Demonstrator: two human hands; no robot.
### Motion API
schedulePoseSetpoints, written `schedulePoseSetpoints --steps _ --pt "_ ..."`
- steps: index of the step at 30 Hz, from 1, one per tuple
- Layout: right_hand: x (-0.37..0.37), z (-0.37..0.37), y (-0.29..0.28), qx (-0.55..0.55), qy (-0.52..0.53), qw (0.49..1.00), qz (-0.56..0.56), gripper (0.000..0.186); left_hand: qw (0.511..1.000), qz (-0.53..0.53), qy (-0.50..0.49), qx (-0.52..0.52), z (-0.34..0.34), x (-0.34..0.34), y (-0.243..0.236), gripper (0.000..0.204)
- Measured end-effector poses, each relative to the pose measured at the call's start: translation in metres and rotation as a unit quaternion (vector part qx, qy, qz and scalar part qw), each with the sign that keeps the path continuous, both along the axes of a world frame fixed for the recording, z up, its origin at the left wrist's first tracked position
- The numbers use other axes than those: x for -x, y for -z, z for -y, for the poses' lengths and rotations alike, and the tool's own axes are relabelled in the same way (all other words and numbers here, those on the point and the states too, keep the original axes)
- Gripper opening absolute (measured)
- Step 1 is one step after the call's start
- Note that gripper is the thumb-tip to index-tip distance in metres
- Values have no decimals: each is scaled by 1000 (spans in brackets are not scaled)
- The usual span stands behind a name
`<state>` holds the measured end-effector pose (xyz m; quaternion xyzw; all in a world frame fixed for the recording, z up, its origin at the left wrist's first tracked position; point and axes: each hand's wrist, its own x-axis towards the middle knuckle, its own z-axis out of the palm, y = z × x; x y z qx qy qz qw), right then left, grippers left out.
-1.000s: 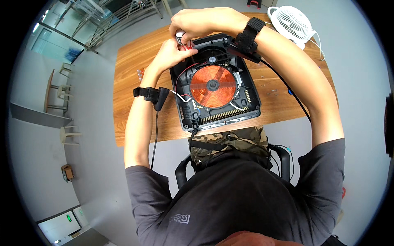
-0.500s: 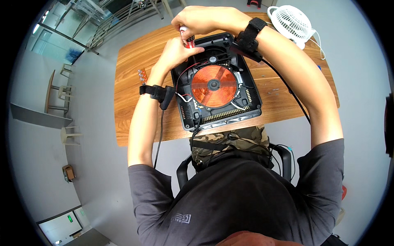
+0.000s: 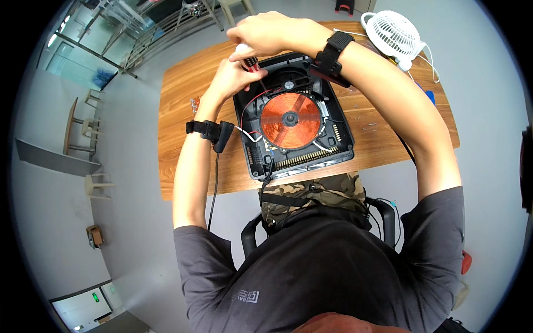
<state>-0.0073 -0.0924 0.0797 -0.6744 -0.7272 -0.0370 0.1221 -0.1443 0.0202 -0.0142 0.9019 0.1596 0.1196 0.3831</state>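
An opened black appliance housing (image 3: pixel 347 141) lies on the wooden table, with a round copper coil (image 3: pixel 280 111), thin red and white wires and a small round part above the coil. At its back-left corner, my right hand (image 3: pixel 261 33) grips the top of a red, white and black screwdriver (image 3: pixel 251 62) that points down into the housing. My left hand (image 3: pixel 233 77) is closed around the lower part of the same handle, just below the right. Both wrists wear black straps with small devices and cables.
A white fan (image 3: pixel 388 33) stands at the table's (image 3: pixel 183 139) back right, near a blue item (image 3: pixel 428 97). Small loose screws lie right of the housing and small parts at the left. A camouflage bag (image 3: pixel 311 197) rests on my lap. Stools (image 3: pixel 97 186) stand along the left.
In the last half second both hands have shifted slightly toward me with the screwdriver, and my right fingers have changed their position on its top. The housing appears slightly lower in the picture.
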Motion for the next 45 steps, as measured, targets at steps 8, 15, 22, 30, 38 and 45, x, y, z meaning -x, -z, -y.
schedulePoseSetpoints --steps 8,15,22,30,38,45 --pt "-17 -3 14 12 -41 999 3 37 981 76 7 -181 8 -9 -1 38" --pt "-12 5 -8 96 -108 987 -77 31 991 16 5 -130 1 -3 -2 43" --pt "-16 11 6 -39 -75 991 -100 33 990 32 9 -134 1 -11 -3 41" --pt "-21 0 8 98 -53 985 -133 24 981 31 -22 -190 14 -14 -1 39" --pt "-17 5 4 38 -75 988 -130 28 992 -44 5 -119 -5 -6 -2 46" --pt "-17 2 23 18 13 998 -59 34 990 6 -19 -143 3 -11 1 47"
